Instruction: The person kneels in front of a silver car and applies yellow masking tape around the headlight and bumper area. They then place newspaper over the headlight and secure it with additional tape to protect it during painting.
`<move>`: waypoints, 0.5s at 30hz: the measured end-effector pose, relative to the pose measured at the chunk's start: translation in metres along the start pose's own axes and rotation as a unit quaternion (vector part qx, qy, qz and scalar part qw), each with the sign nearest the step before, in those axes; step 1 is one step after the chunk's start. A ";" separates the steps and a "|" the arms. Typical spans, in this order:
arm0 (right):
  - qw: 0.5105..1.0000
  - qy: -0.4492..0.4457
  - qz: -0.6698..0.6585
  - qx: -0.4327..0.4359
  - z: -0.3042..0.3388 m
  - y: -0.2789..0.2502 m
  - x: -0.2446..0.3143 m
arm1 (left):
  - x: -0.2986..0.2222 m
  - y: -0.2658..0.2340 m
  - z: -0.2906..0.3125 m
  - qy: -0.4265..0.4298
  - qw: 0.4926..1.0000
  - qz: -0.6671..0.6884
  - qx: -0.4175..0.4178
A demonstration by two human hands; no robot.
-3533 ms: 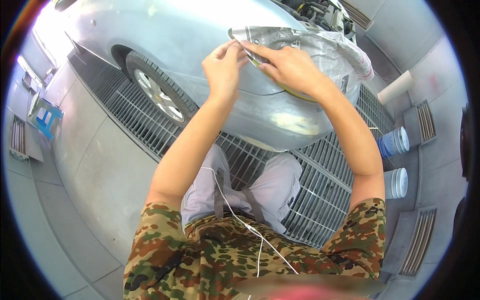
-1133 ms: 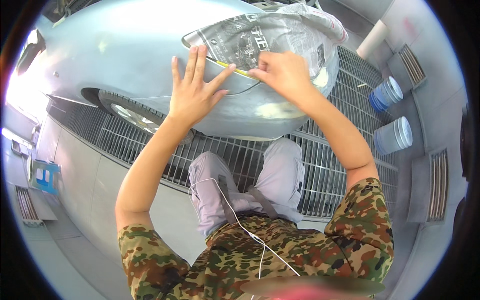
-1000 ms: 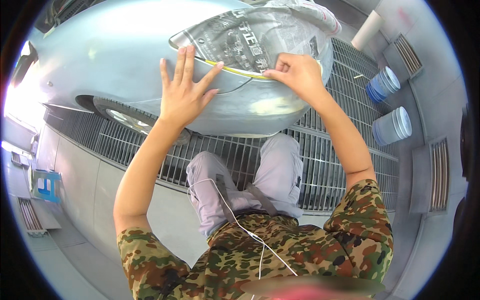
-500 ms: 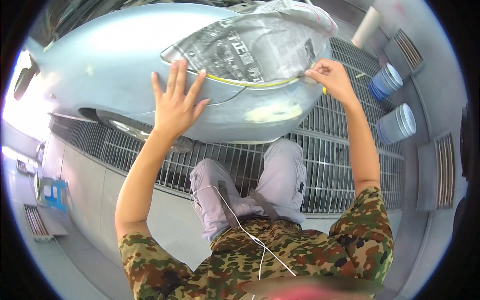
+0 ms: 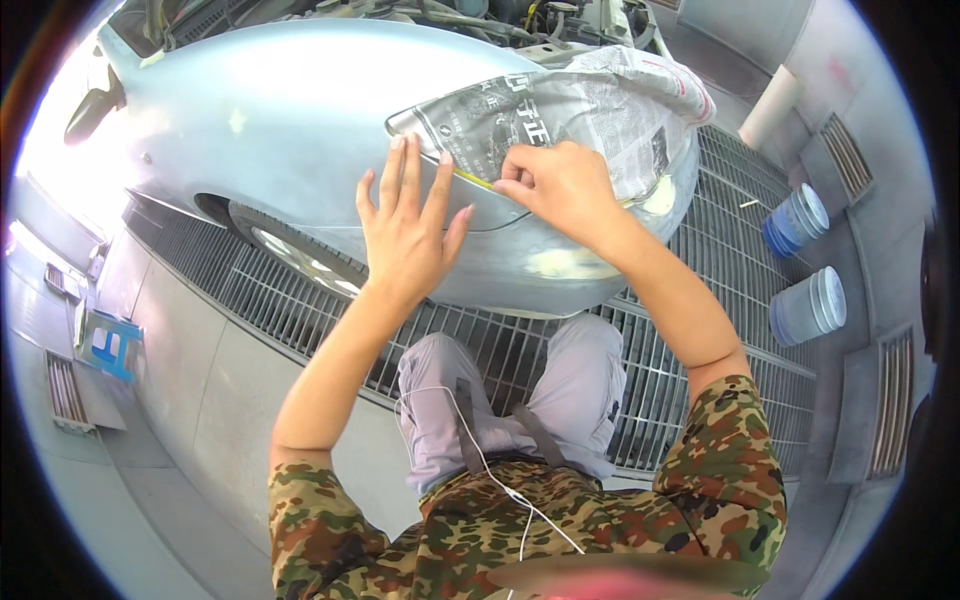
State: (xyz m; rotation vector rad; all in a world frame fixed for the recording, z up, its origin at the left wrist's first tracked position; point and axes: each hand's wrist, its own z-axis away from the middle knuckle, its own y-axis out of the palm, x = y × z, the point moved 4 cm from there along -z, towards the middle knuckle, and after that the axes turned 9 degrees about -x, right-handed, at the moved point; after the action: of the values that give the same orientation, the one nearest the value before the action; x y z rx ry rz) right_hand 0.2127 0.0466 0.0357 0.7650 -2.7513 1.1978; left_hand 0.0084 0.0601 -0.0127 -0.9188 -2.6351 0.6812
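Note:
The front corner of a pale blue-grey car (image 5: pixel 300 120) lies ahead, with newspaper (image 5: pixel 590 125) over its headlight area. Yellow masking tape (image 5: pixel 472 180) runs along the paper's lower edge. My left hand (image 5: pixel 408 225) rests spread on the fender, fingertips at the paper's left end and the tape. Just right of it, my right hand (image 5: pixel 562 190) is closed, its thumb and curled fingers against the tape line. Whatever those fingers may hold is hidden. Below, a pale yellowish patch (image 5: pixel 575 264) marks the bumper.
Floor grating (image 5: pixel 720 270) runs under the car. Two lidded buckets (image 5: pixel 797 222) (image 5: pixel 808 307) and a pale roll (image 5: pixel 771 106) stand by the right wall. A blue stool (image 5: pixel 112 345) is at far left. The engine bay (image 5: pixel 540 22) lies open. A white cable (image 5: pixel 470 435) hangs over my lap.
My right hand has moved left along the tape, from the paper's right end to near my left hand. My left hand stays spread on the fender. The view has shifted, showing more engine bay.

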 end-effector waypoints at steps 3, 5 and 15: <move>0.999 0.001 0.029 -0.015 0.004 0.000 0.003 | -0.011 -0.009 -0.017 -0.109 0.959 0.227 -0.132; 0.999 0.005 0.049 -0.014 0.005 0.002 0.003 | -0.012 0.005 -0.030 -0.216 0.887 0.372 -0.168; 0.997 0.005 -0.062 -0.037 -0.004 -0.016 0.002 | 0.008 0.048 -0.040 -0.369 0.633 0.632 -0.251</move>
State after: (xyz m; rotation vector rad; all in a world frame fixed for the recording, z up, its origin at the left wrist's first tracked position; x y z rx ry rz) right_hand 0.2174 0.0386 0.0498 0.9055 -2.6784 1.0685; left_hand 0.0426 0.1120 -0.0019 -3.4072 -2.2817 0.5766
